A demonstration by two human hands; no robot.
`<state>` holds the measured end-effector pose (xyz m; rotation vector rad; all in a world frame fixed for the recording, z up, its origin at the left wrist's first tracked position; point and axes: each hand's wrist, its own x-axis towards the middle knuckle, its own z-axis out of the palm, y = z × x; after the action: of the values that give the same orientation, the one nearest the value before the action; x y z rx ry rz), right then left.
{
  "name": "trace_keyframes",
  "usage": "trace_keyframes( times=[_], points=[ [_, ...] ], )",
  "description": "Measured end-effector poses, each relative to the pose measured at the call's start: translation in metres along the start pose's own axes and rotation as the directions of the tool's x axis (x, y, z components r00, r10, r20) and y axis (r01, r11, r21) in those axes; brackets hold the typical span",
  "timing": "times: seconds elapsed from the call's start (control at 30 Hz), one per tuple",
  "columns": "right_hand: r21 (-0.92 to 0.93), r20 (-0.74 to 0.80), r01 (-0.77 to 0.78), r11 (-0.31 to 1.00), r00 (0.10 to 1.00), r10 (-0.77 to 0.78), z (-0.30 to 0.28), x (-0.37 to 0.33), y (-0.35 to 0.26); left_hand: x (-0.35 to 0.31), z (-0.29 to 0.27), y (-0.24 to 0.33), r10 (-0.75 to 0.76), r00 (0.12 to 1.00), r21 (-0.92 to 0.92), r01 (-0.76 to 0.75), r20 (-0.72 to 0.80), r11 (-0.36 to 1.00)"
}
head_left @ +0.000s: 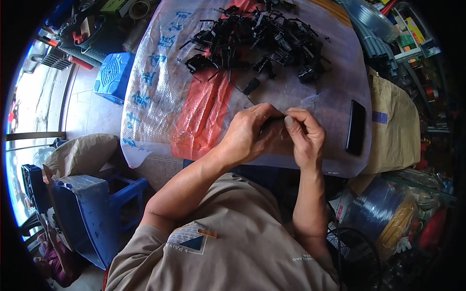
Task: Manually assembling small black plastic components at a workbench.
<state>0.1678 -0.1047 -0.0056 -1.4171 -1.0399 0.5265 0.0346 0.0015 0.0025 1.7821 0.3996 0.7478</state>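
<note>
My left hand (245,135) and my right hand (307,135) meet close together over the near part of the covered table. Both are closed, thumbs and fingertips pinched towards each other; what lies between them is dark, small and mostly hidden by the fingers. Just beyond the left hand is a single small black plastic part (251,86), with a thin dark strand running towards that hand. Farther off, a tangled heap of black plastic parts with thin prongs (286,41) spreads over the table's far half.
Woven plastic sheeting (155,97) with a red stripe (201,121) covers the table. A black phone (356,127) lies by its right edge. Blue stools (115,77) stand at left, another person (58,257) sits lower left, and a brown sack (395,121) and crowded shelves flank the right.
</note>
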Motion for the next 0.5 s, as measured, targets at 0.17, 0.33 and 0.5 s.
trace_keyframes(
  times=[0.17,0.33,0.5],
  points=[
    [0.152,0.044,-0.095,0.984,0.995,0.089,-0.003,-0.002,-0.001,-0.003,0.005,-0.005,-0.025,0.999,-0.069,0.022,-0.037,0.997],
    [0.155,0.069,-0.062,0.986,0.996,0.052,-0.004,-0.002,0.003,-0.006,0.010,-0.001,0.027,0.991,-0.020,-0.030,-0.130,0.999],
    [0.213,0.114,-0.074,0.974,0.992,0.051,-0.004,0.000,0.001,-0.013,0.011,-0.001,0.015,0.990,-0.028,-0.019,-0.140,0.999]
  ],
)
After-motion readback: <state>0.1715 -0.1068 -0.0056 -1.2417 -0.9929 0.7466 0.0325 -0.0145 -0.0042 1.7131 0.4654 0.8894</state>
